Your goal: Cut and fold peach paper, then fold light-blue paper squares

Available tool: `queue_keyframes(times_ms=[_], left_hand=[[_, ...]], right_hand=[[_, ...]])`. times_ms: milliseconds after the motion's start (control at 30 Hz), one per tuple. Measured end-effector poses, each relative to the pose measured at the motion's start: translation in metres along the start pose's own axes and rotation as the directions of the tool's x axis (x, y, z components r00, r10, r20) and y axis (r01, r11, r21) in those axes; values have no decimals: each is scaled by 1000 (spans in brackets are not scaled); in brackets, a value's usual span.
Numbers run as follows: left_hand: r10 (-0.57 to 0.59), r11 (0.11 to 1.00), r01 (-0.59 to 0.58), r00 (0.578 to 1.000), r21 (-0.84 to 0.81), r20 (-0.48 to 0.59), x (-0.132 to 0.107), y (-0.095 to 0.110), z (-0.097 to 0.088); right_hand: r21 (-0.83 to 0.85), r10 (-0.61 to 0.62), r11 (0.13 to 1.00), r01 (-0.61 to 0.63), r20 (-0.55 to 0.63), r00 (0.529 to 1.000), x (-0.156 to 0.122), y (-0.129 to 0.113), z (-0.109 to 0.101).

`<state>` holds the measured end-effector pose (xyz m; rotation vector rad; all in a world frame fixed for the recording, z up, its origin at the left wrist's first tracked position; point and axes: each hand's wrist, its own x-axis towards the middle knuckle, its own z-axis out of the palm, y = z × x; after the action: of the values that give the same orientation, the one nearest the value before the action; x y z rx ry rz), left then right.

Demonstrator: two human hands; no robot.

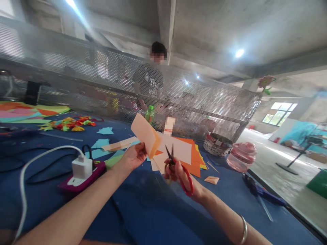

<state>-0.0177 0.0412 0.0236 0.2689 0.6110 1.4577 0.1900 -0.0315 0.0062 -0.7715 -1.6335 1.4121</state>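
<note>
My left hand (135,156) is closed on a folded sheet of pale orange paper (143,132), pinched at its lower edge and raised over the table. To its right, my right hand (176,170) grips a pair of scissors (187,182) with red handles. Their dark blades (170,153) point up and are slightly parted, a little apart from the folded paper. Behind both hands lies a stack of pale and orange sheets (178,149). A small folded paper piece (212,179) rests to the right of the scissors.
At left stand a purple power strip (84,177) and a white charger (81,167) with cables. Blue scraps (100,143) and a colourful paper pile (71,123) lie behind. On the right are a basket (217,144), pink jar (241,156) and glue gun (263,192). A person (149,81) stands beyond the mesh screen.
</note>
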Motion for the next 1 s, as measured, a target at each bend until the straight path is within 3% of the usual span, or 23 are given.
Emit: queue_keyframes(times_ms=[133, 267, 533, 867, 1000], left_hand=[[44, 998, -41, 998, 51, -53, 0, 2, 2], [46, 994, -38, 996, 101, -74, -1, 2, 4], [39, 985, -36, 999, 168, -17, -5, -1, 5], [43, 961, -49, 999, 273, 26, -2, -4, 1], [91, 940, -110, 993, 321, 73, -4, -7, 3]], right_hand=[[169, -20, 986, 5, 87, 996, -1, 21, -9], [284, -37, 959, -19, 192, 981, -9, 19, -11], [274, -27, 961, -46, 258, 966, -13, 17, -8], [247, -22, 968, -42, 249, 968, -14, 15, -8], [197, -34, 980, -12, 226, 973, -14, 15, -8]])
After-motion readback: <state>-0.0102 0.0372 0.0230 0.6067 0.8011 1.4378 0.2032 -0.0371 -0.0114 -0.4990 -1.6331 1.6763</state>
